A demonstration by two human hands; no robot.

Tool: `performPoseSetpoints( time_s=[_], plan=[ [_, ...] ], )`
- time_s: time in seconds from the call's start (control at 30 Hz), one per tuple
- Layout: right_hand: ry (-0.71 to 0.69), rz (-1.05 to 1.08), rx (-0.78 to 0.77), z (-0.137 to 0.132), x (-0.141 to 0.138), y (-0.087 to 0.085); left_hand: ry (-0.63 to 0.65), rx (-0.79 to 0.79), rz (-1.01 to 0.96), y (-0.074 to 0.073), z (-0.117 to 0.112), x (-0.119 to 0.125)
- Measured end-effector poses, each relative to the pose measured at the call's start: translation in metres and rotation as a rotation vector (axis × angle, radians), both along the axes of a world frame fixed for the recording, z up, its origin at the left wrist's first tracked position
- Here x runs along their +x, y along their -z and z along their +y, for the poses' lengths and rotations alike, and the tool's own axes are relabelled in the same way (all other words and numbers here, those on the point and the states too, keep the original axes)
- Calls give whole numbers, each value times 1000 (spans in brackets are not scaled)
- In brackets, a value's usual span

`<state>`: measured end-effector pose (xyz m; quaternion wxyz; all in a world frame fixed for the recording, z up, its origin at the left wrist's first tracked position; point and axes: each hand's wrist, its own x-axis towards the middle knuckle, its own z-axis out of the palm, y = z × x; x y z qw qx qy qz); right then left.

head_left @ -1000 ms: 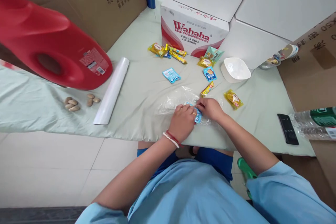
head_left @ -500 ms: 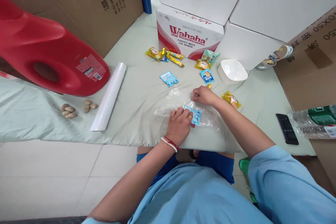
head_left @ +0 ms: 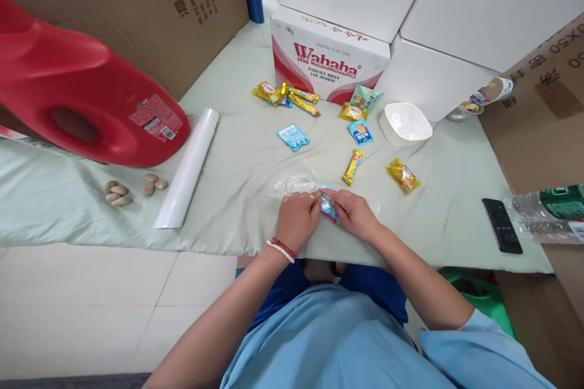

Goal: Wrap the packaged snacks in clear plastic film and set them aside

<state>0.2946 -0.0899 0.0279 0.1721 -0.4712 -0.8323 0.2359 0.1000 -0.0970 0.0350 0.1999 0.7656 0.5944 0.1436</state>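
A small blue snack packet (head_left: 327, 206) lies near the table's front edge, between my two hands, with clear plastic film (head_left: 292, 185) around it. My left hand (head_left: 298, 217) has its fingers curled down on the film, at the packet's left side. From the right, my right hand (head_left: 354, 214) reaches over the packet, thumb and index finger closed on the film near its top edge. The fingertips of both hands almost meet. A yellow stick-shaped snack wrapper (head_left: 353, 166) lies just beyond my right hand.
Several wrapped snacks (head_left: 305, 103) lie near the Wahaha carton (head_left: 326, 58). A white bowl (head_left: 405, 124) stands at right, a phone (head_left: 502, 225) and bottles (head_left: 542, 203) farther right. A white roll (head_left: 188, 170), nuts (head_left: 119, 192) and a red jug (head_left: 100, 97) are at left.
My right hand has come nearer, from beyond the packet to its right side, uncovering the yellow wrapper. My left hand has shifted slightly left. The film is now bunched around the packet.
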Motion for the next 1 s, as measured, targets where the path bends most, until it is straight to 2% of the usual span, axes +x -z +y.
performPoseSetpoints(
  time_s=[0.07,0.13,0.23,0.37,0.43,0.5,0.6,0.67,0.73,0.83,0.9,0.93,1.0],
  plan=[
    [25,41,12,0,2,11,-60,-32,-17,2,6,-9],
    [21,-1,9,-1,2,14,-111,-55,10,5,14,-17],
    [-19,-172,-6,-3,-1,5,-175,-42,75,9,26,-27],
    [-92,-422,-45,-5,-6,-12,-389,101,81,15,34,-37],
    [-119,-487,-68,-4,-8,-18,-438,125,61,16,34,-42],
    [-124,-505,-84,-3,-10,-23,-396,129,43,12,34,-48],
    [-117,-494,-109,-2,-14,-28,-343,78,-48,0,36,-59],
    [-114,-490,-129,-2,-16,-31,-337,-7,-183,-11,38,-65],
    [-110,-488,-145,-3,-18,-32,-316,-104,-399,-20,38,-66],
    [-95,-444,-136,-4,-19,-29,-244,-256,-806,-28,33,-57],
    [-103,-378,-91,-5,-18,-22,-198,-348,-988,-28,28,-43],
    [-114,-341,-56,-5,-17,-17,-177,-377,-1016,-26,26,-36],
    [-146,-265,16,-7,-15,-9,-116,-397,-938,-21,22,-22]
  ],
)
